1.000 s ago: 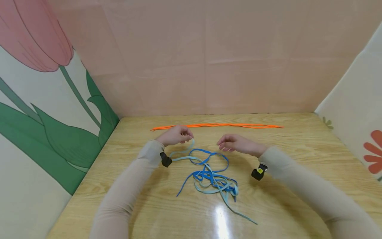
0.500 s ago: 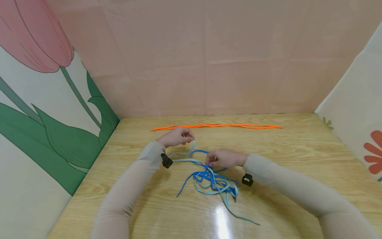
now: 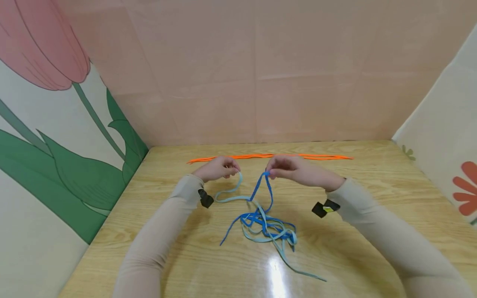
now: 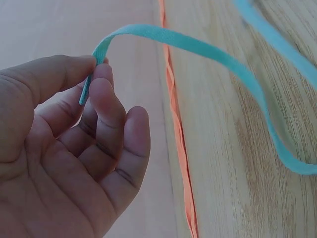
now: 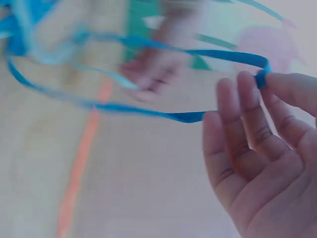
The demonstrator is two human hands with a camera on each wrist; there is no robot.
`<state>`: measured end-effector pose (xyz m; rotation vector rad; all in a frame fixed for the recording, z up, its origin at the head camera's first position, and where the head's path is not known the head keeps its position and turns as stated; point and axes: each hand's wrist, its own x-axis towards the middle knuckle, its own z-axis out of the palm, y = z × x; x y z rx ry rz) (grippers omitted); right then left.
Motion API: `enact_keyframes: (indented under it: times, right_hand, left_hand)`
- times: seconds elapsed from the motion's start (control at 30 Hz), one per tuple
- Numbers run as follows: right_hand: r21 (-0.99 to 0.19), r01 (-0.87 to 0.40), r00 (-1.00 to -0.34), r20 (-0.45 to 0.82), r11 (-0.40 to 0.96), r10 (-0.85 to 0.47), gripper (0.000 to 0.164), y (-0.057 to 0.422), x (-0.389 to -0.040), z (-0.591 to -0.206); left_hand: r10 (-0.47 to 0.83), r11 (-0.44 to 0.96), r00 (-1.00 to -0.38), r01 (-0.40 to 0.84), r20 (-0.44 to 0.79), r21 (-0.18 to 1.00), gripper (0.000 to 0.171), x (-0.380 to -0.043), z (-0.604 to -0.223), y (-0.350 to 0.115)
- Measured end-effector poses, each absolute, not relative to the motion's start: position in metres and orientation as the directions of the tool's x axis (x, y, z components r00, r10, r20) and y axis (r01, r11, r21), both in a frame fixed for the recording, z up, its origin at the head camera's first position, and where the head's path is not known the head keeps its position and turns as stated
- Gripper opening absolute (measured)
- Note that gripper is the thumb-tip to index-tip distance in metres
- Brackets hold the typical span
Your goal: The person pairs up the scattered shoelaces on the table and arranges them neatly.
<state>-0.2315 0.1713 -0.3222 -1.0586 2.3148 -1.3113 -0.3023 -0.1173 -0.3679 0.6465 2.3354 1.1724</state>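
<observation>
Between thumb and index finger my left hand pinches the light blue shoelace close to its tip; the lace arcs away and runs down to the table. To the right, my right hand pinches a raised loop of the dark blue shoelace. In the right wrist view both strands of this dark blue loop stretch back toward the pile. Below the hands the two laces lie in a loose tangle, a dark blue end sticking out left and a light blue end trailing toward the front right.
Orange shoelaces lie stretched side by side along the back of the wooden table. A pink cloth wall rises behind it. Printed floral panels stand at the left and right.
My right hand has come down to the tangle, taken hold of the dark blue shoelace and lifted a loop of it up and back. My left hand has stayed nearly still with the light blue shoelace.
</observation>
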Motion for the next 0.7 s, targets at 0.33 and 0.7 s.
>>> enact_keyframes:
  times: [0.33, 0.7]
  right_hand:
    - [-0.813, -0.511, -0.760, 0.274, 0.280, -0.590, 0.014, 0.223, -0.229, -0.295]
    - [-0.549, -0.500, -0.663, -0.253, 0.669, -0.704, 0.007, 0.241, -0.226, -0.360]
  left_hand:
    - [0.572, 0.520, -0.800, 0.186, -0.178, 0.834, 0.015, -0.304, -0.369, -0.118]
    - [0.578, 0.531, -0.792, 0.183, -0.196, 0.828, 0.017, -0.304, -0.372, -0.116]
